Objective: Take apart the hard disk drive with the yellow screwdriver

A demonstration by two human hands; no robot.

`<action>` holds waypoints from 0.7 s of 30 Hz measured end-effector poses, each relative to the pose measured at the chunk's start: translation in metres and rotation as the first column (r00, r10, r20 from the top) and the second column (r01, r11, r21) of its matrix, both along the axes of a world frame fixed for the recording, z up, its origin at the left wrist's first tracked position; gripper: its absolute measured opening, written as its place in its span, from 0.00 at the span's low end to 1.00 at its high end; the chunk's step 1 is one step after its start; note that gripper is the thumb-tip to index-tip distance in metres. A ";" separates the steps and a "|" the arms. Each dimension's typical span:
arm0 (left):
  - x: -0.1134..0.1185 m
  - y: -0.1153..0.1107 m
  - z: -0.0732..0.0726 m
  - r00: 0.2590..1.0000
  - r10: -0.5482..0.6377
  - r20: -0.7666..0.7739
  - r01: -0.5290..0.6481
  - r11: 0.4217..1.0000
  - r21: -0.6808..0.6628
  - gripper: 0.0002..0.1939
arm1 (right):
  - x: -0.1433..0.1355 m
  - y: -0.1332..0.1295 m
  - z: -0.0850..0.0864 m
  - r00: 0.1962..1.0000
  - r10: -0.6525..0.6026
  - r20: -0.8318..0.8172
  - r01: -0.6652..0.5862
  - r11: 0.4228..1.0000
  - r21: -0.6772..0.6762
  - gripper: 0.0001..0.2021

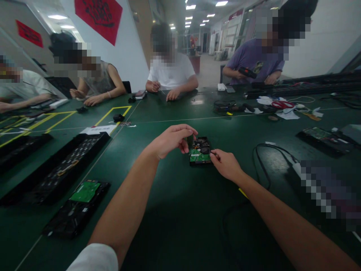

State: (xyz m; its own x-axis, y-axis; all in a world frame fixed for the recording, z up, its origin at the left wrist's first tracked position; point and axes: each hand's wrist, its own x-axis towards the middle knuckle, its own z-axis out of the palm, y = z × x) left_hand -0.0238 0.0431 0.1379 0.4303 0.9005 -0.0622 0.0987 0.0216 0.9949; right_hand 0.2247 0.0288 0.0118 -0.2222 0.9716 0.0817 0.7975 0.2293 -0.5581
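A black hard drive with a green circuit board [199, 155] lies on the dark green table [166, 222], in front of me. My right hand [225, 162] has its fingers closed on the drive's right edge. Above the drive's left side is my left hand [177, 140], its fingers bent and partly apart. Beneath those fingers is a small dark greenish piece; whether the hand grips it cannot be made out.
Black trays [67, 167] and another hard drive [76, 207] lie at the left. A black cable [263, 169] and a device with a circuit board [321, 137] are at the right. Several people sit across the table, one in a purple shirt [254, 56].
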 end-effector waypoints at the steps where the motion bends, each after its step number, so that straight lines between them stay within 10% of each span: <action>1: 0.000 0.000 -0.001 1.000 -0.003 0.020 0.003 1.000 -0.017 0.11 | 0.000 0.000 0.000 1.000 0.001 -0.003 -0.001 1.000 0.000 0.18; 21: -0.002 0.003 -0.006 0.998 -0.044 -0.045 0.046 0.998 0.046 0.17 | 0.000 0.002 -0.001 1.000 0.002 0.019 -0.003 1.000 0.030 0.18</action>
State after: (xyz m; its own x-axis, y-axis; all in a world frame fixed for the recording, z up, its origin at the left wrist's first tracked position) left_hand -0.0260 0.0456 0.1321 0.4686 0.8825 -0.0399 0.1417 -0.0305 0.9894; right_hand 0.2245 0.0304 0.0108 -0.2262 0.9682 0.1070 0.8073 0.2478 -0.5357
